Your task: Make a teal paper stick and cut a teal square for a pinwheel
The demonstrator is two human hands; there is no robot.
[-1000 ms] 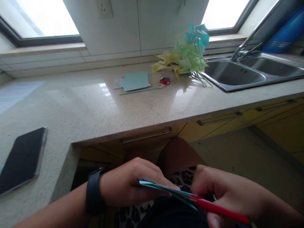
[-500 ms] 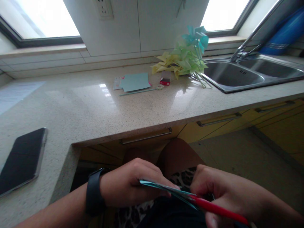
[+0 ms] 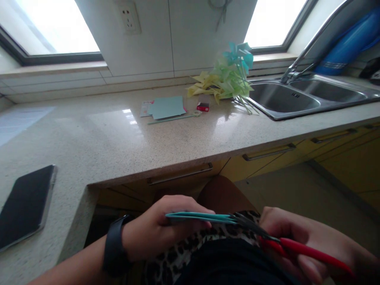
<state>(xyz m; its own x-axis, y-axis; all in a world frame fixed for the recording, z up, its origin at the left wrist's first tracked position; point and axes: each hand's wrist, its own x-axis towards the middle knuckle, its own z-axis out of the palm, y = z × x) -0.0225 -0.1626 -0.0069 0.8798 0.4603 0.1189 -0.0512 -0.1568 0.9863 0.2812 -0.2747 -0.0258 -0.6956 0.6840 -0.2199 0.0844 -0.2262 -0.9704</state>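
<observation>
My left hand (image 3: 160,231) pinches a folded teal paper (image 3: 197,216) edge-on, fingers curled under it and thumb on top, probably so the sheet stays flat and taut for the blades. My right hand (image 3: 299,241) is clenched through the red handles of the scissors (image 3: 267,237), whose dark blades meet the paper's right end; I cannot tell how far they are parted. Both hands sit low over my lap, below the countertop (image 3: 118,138), which likely keeps scraps off the work surface. A black watch (image 3: 114,247) wraps my left wrist

Out on the counter lie a dark phone (image 3: 25,206) at the left, loose paper sheets (image 3: 166,107), a small red box (image 3: 203,106) and a heap of paper pinwheels (image 3: 228,77) beside the sink (image 3: 285,99)

Compared with 1 second ago, the paper has levelled from a downward slant to nearly horizontal, the scissors have drawn back rightward, and my view has dipped slightly
</observation>
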